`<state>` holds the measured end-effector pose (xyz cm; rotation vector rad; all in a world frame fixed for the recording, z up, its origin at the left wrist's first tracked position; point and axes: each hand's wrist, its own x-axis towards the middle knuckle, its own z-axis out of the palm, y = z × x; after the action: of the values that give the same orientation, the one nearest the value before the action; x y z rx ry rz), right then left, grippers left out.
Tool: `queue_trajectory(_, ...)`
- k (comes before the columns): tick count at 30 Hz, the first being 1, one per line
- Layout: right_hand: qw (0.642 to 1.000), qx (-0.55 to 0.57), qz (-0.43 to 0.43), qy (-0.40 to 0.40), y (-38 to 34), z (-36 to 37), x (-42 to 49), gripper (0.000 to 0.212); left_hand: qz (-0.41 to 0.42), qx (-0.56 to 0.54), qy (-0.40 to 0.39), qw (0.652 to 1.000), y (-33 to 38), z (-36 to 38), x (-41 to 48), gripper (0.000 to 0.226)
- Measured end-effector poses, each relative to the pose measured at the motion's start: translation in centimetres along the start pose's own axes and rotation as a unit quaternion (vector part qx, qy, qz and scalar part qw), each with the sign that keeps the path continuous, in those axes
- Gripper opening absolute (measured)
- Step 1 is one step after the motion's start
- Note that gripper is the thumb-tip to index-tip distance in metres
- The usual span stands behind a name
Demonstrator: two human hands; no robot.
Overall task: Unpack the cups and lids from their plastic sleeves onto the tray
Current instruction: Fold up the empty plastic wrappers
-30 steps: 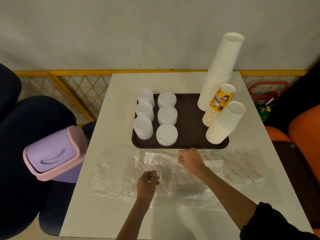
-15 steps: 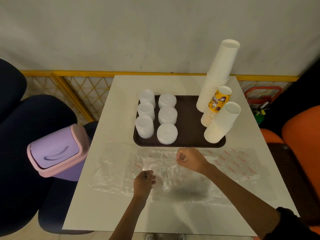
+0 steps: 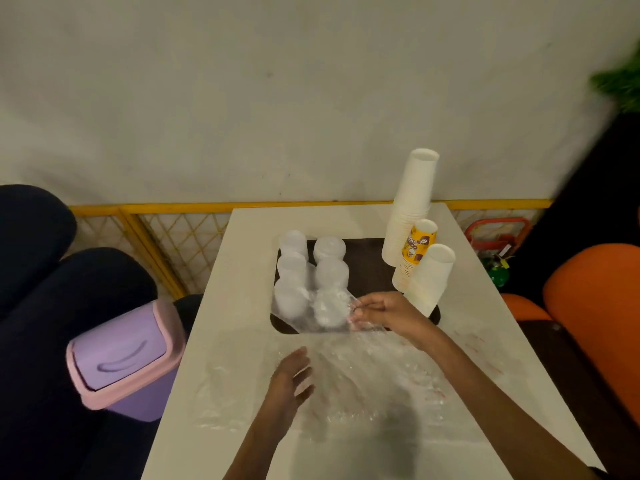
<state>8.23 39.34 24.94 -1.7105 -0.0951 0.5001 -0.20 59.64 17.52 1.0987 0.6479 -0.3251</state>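
A dark brown tray (image 3: 367,258) on the white table carries several stacks of white lids (image 3: 330,271) on its left side. On its right side stand a tall stack of white cups (image 3: 412,206), a yellow printed cup stack (image 3: 417,244) and a shorter white stack (image 3: 431,278). Empty clear plastic sleeves (image 3: 374,382) lie spread on the table in front of the tray. My right hand (image 3: 388,315) pinches one sleeve and holds it lifted over the tray's front edge, in front of the nearest lids. My left hand (image 3: 289,379) hovers open over the sleeves, fingers spread.
A purple bin with a pink rim (image 3: 121,358) stands left of the table. A yellow mesh fence (image 3: 166,244) runs along the wall behind. An orange seat (image 3: 595,306) is at the right, a dark seat (image 3: 52,289) at the left.
My right hand has lifted a plastic sleeve up and toward the tray. My left hand let go of the plastic and opened. The camera tilted upward.
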Motion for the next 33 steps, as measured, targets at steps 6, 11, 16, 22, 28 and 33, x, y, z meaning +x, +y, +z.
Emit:
queue_trajectory(6,0.992,0.101,-0.022,0.067,-0.8,0.2,-0.8,0.016,-0.017,-0.043,-0.115,0.992,3.4,3.7,0.0,0.019)
queue_trajectory(11,0.988,0.048,-0.051,0.136,-0.5,-0.4,-1.8,0.008,0.056,-0.005,-0.06,0.997,4.8,4.6,0.5,0.006)
queue_trajectory(16,0.979,0.066,-0.016,0.192,-0.6,-0.1,-2.8,0.014,0.158,0.051,-0.018,0.986,5.9,4.6,0.5,0.01)
queue_trajectory(22,0.983,0.073,0.021,0.169,-0.7,0.5,-3.2,0.016,0.199,0.118,-0.009,0.973,7.1,4.6,0.5,0.008)
queue_trajectory(28,0.973,0.05,-0.03,0.223,-1.1,0.7,-3.5,0.017,0.189,0.113,-0.004,0.975,8.7,5.3,-1.0,0.024)
queue_trajectory(33,0.966,0.102,-0.075,0.228,-1.8,0.6,-3.8,0.01,0.192,0.099,0.012,0.976,9.9,5.3,-1.7,0.029)
